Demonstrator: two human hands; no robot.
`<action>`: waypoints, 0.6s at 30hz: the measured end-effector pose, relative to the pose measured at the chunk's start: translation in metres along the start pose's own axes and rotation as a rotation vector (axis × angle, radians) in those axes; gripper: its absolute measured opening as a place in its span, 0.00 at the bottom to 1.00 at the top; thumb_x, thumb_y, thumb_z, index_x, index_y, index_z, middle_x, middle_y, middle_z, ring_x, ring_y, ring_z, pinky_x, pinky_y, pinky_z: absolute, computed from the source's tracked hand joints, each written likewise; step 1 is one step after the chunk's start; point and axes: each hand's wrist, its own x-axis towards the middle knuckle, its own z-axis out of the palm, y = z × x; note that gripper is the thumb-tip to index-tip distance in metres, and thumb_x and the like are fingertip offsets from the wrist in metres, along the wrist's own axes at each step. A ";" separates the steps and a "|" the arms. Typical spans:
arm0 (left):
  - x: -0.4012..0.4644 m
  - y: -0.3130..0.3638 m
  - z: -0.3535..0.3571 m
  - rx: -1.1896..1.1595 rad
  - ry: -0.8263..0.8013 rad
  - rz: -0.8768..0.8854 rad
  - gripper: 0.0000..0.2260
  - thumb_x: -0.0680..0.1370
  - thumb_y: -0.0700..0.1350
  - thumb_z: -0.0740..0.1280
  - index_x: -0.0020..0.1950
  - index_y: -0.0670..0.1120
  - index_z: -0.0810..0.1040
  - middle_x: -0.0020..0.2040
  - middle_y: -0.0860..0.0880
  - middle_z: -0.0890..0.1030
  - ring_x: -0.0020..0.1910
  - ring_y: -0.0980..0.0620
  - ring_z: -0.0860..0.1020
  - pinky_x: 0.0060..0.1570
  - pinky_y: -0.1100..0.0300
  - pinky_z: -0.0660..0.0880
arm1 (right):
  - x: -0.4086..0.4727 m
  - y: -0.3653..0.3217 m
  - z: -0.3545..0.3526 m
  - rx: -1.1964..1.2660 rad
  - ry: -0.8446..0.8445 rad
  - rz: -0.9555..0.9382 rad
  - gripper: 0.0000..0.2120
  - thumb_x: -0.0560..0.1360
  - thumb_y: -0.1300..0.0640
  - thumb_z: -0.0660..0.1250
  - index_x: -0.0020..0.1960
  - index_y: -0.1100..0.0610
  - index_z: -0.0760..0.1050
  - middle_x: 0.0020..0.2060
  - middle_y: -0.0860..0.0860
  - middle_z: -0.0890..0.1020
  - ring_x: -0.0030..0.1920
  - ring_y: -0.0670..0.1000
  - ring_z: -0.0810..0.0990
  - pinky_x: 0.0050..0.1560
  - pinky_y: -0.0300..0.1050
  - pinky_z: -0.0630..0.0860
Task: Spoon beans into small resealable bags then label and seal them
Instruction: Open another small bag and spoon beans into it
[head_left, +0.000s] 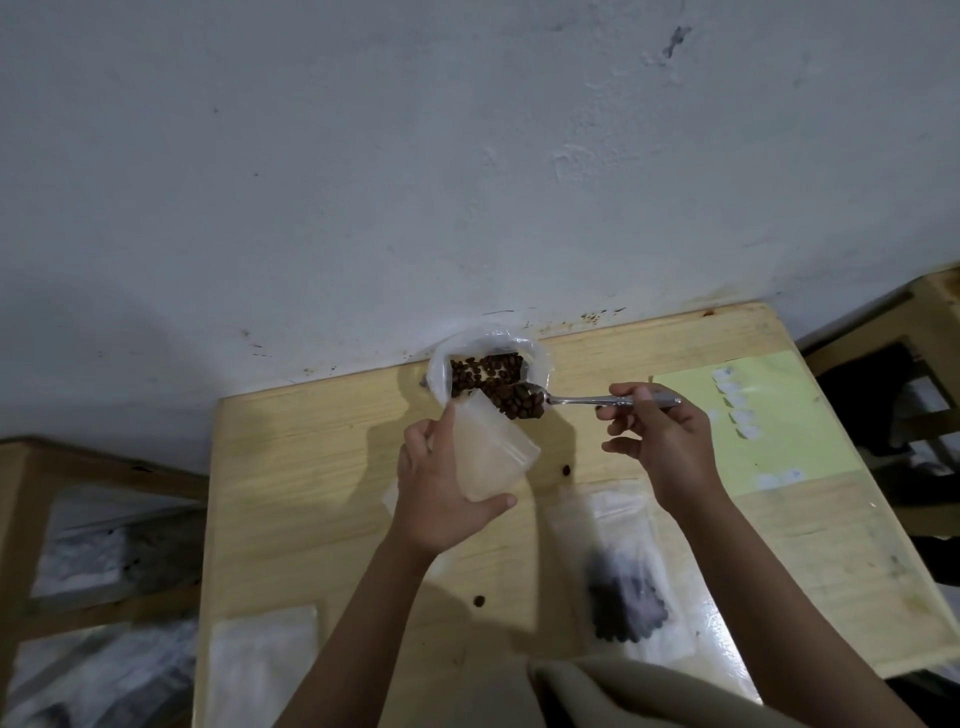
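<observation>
My left hand (439, 493) grips a small clear resealable bag (493, 449), held tilted with its mouth up toward the bowl. My right hand (660, 436) pinches the handle of a metal spoon (587, 400). The spoon's bowl is heaped with dark brown beans (522, 402) and hovers right at the bag's mouth. Behind it a plastic-lined white bowl (441, 364) with more beans stands at the table's far edge by the wall.
On the wooden table (311, 467), a filled bag of beans (626, 597) lies at the near right and an empty bag (262, 665) at the near left. A yellow-green sheet with white labels (779, 415) lies at the right. Two loose beans (566, 470) lie on the wood.
</observation>
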 end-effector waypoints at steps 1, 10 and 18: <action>0.000 0.001 0.000 -0.006 0.011 0.007 0.54 0.59 0.61 0.78 0.76 0.59 0.48 0.60 0.57 0.53 0.66 0.53 0.56 0.70 0.49 0.61 | -0.003 0.000 -0.001 -0.015 -0.011 -0.021 0.11 0.80 0.61 0.58 0.45 0.60 0.79 0.31 0.53 0.82 0.31 0.49 0.77 0.31 0.45 0.79; 0.001 -0.006 0.006 -0.050 0.031 0.029 0.53 0.60 0.62 0.77 0.76 0.59 0.48 0.61 0.57 0.55 0.66 0.54 0.58 0.67 0.51 0.66 | 0.002 0.013 0.009 -0.098 0.063 -0.102 0.11 0.80 0.61 0.58 0.46 0.56 0.78 0.37 0.55 0.82 0.35 0.49 0.78 0.36 0.46 0.78; 0.007 -0.013 0.006 -0.127 -0.018 0.069 0.54 0.59 0.65 0.76 0.75 0.64 0.45 0.69 0.61 0.52 0.70 0.56 0.55 0.65 0.57 0.64 | 0.028 0.047 0.048 -0.356 0.089 -0.159 0.12 0.79 0.61 0.60 0.48 0.47 0.78 0.38 0.48 0.84 0.38 0.48 0.81 0.45 0.52 0.78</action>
